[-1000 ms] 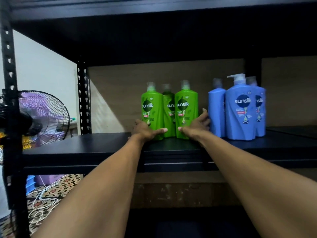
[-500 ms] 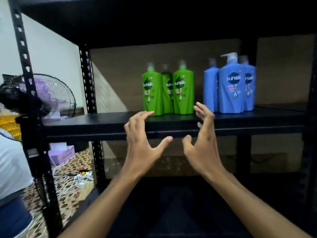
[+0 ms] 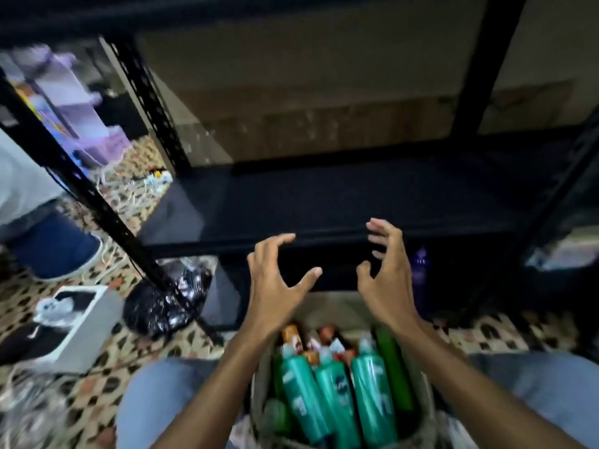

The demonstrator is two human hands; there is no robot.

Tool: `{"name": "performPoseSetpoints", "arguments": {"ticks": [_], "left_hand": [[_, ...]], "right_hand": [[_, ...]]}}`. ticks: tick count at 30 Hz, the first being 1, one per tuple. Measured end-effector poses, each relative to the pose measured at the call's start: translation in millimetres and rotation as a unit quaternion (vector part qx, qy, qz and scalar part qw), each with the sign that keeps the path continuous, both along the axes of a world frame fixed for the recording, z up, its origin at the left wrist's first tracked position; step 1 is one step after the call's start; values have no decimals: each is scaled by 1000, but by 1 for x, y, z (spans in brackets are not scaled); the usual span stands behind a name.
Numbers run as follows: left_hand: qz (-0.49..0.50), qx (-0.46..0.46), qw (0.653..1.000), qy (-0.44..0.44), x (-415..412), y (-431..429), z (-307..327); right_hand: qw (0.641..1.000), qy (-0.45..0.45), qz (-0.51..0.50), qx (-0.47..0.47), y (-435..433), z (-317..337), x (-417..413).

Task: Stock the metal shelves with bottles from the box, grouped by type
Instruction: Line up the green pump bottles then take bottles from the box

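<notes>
Head view looks down, w/ motion blur toward the edges. Left hand (image 3: 275, 280) and right hand (image 3: 385, 277) hover side by side above the far end of the box (image 3: 337, 306), apart from each other, palms turned inward. Both hold nothing: fingers spread and half bent, thumbs out, no contact w/ anything. Behind them runs the front edge of the lower shelf (image 3: 324, 202), black metal, dark on top.

The box sits on the patterned floor (image 3: 129, 367) btwn the person's knees (image 3: 155, 400), in light-blue jeans, just in front of the shelving. Inside, bottles lie packed w/ caps pointing toward the shelf. Three teal bottles (image 3: 337, 403) are side by side in the middle. A green bottle (image 3: 393, 374) lies along the right wall, and a second green bottle (image 3: 275, 416) is low on the left, partly hidden. At the far end, under the wrists, are smaller orange-brown bottles (image 3: 291, 338); labels too blurred to read.

Left of the box, a perforated shelf post (image 3: 97, 205) slants down to the floor, w/ a black plastic bag (image 3: 162, 303) at its foot. Further left, a grey carton (image 3: 74, 332) w/ a black-and-white picture lies on the floor. A purple bottle (image 3: 419, 270) stands in the dark space below the lower shelf, just right of the right hand. At far left is a second person's leg (image 3: 48, 244) in dark-blue trousers; the rest is out of frame.
</notes>
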State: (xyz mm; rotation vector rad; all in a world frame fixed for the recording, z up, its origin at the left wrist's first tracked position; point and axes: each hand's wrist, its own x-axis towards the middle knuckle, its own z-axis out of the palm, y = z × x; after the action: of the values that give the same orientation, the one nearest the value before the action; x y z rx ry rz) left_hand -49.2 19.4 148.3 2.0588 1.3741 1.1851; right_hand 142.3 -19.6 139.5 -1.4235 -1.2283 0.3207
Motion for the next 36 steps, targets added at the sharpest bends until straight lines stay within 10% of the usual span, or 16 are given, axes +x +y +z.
{"name": "performPoseSetpoints", "arguments": {"ticks": [7, 14, 27, 36], "left_hand": [[64, -256, 961, 89, -11, -20, -169], [139, -506, 848, 78, -9, -53, -264], [187, -598, 777, -58, -12, -47, -297], [130, -607, 781, -72, -17, -56, -303]], "right_hand": [[956, 1, -4, -292, -32, -151, 20], [846, -9, 11, -533, -54, -257, 8], [778, -36, -37, -626, -63, -292, 1], [802, -40, -23, -596, -79, -307, -13]]}}
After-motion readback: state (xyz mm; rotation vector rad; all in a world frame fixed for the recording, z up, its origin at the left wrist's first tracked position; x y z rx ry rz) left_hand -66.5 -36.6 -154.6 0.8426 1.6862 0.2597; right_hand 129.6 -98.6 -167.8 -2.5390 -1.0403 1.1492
